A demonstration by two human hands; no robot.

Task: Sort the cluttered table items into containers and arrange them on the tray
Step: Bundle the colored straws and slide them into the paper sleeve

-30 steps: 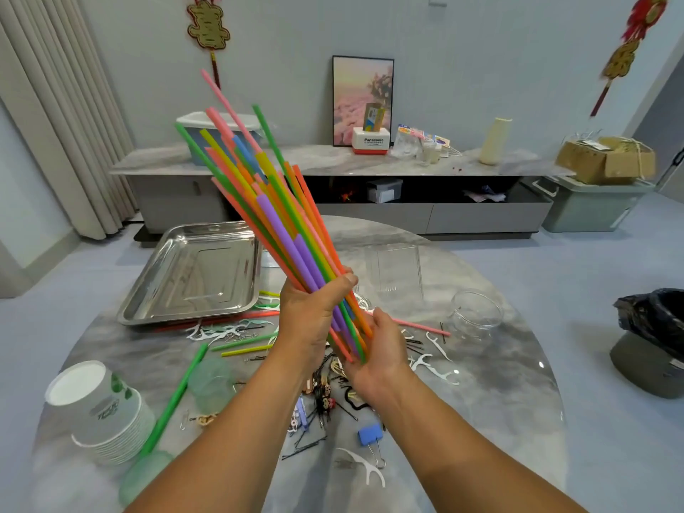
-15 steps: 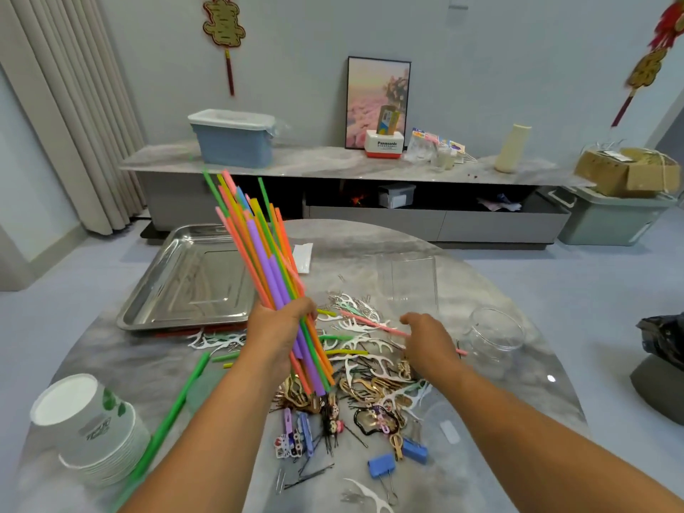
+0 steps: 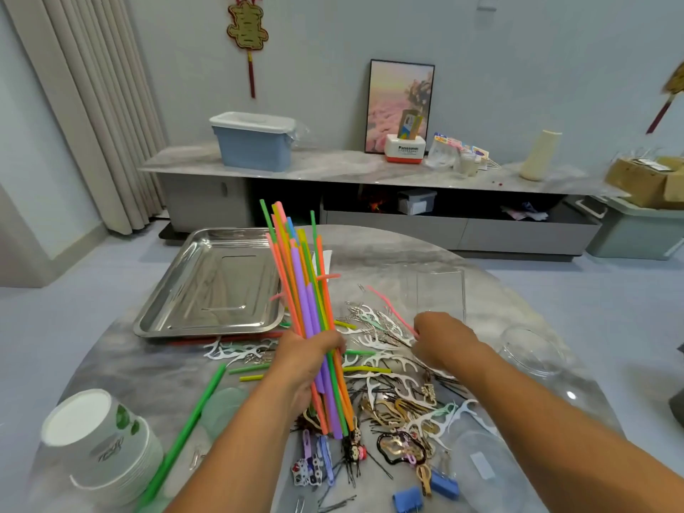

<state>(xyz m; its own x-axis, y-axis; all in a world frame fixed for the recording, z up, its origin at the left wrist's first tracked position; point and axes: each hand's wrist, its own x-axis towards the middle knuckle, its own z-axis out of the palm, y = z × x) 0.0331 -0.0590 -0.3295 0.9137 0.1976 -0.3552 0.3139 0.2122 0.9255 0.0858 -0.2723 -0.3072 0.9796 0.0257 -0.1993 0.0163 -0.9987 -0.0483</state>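
A multicoloured straw bundle [image 3: 309,312] is gripped upright by the left hand [image 3: 307,359]; a pink straw [image 3: 392,309] is pinched by the right hand [image 3: 442,340] mid-table.

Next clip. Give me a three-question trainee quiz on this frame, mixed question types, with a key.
1. True or false: the tray holds straws.
2. Which hand grips the straw bundle? A) left hand B) right hand C) both
3. Fill in: the right hand's fingers reach a loose ____ straw on the table.

Key: 1 false; 2 A; 3 pink.
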